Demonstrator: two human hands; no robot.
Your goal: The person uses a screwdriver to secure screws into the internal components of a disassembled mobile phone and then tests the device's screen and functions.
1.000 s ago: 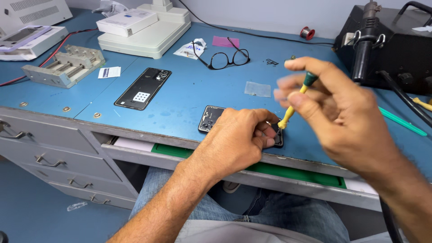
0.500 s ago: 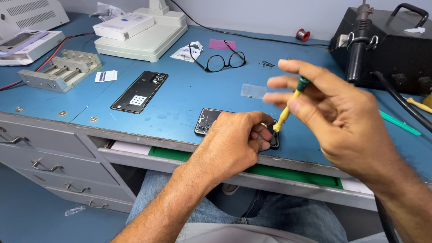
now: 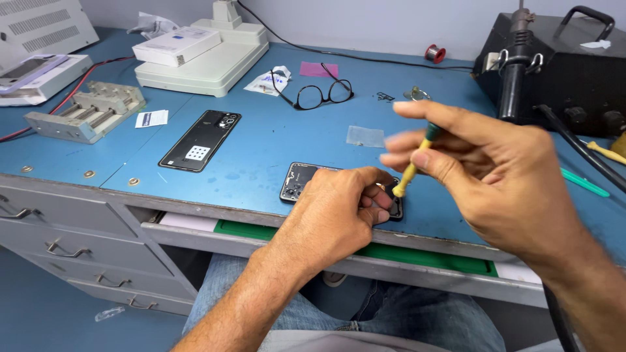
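An opened black phone body (image 3: 298,180) lies near the front edge of the blue workbench (image 3: 261,143). My left hand (image 3: 332,218) rests over it and presses it down, covering most of it. My right hand (image 3: 482,173) grips a small screwdriver (image 3: 412,163) with a yellow shaft and green cap, held upright. Its tip points down at the phone's right end, next to my left fingertips. A separate black back cover (image 3: 201,139) lies flat to the left of the phone.
Black-framed glasses (image 3: 319,93), a small clear film (image 3: 365,136) and a pink slip (image 3: 319,69) lie behind the phone. A white machine (image 3: 202,55) and metal clamp (image 3: 85,111) sit at left, a black hot-air station (image 3: 554,65) at right. A green-lined drawer (image 3: 424,255) is open below.
The view has shifted slightly. My right hand has turned the screwdriver between its fingers while my left hand stayed on the phone.
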